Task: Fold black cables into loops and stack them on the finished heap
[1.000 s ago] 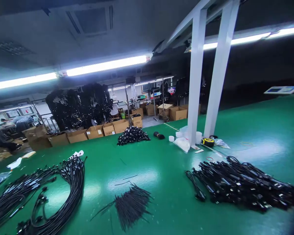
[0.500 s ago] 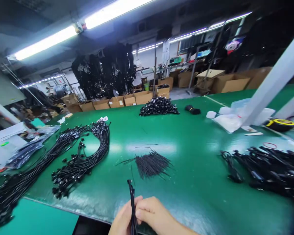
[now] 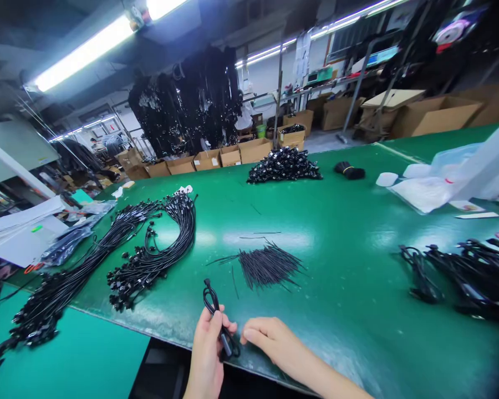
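My left hand [image 3: 207,344] is closed around a folded black cable [image 3: 226,342], thumb on top. A loop and a small connector stick up above the fingers, and more loops hang below. Just to the right, my right hand [image 3: 276,344] has its fingers curled and pressed together, apart from the cable. Anything pinched in those fingertips is too small or hidden to make out. Beyond both hands, a heap of short thin black ties [image 3: 270,265] lies on the green table [image 3: 341,310], with a few loose ones around it.
Long bundles of black cables [image 3: 178,233] spread across the left. On the right lie several folded black cables [image 3: 461,277]. At the back are a pile of black connectors [image 3: 285,166], a banded black bundle [image 3: 349,170] and clear plastic bags [image 3: 424,191]. Cardboard boxes [image 3: 208,160] stand behind.
The hands have separated: the right has moved off the cable to the right. The left has turned, so the cable's loops show. The view has shifted, moving the table's things in frame.
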Demonstrator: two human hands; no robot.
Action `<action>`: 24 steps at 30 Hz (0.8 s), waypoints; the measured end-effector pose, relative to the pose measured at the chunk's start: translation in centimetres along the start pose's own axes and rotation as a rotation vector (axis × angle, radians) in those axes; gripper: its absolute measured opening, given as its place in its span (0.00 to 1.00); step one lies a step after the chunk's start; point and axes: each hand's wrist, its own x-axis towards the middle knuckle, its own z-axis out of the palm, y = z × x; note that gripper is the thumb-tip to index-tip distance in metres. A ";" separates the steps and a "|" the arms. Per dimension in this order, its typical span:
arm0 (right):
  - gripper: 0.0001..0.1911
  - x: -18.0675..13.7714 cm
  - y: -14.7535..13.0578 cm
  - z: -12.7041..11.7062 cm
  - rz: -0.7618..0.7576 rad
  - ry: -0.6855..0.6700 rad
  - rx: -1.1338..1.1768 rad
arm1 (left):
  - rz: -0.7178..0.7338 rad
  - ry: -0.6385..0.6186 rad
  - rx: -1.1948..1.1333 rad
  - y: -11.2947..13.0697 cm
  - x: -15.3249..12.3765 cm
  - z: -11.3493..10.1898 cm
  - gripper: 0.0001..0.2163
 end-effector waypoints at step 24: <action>0.28 0.0 1.9 3.3 -0.311 0.222 -0.371 | 0.035 0.006 -0.218 0.5 0.5 1.4 0.12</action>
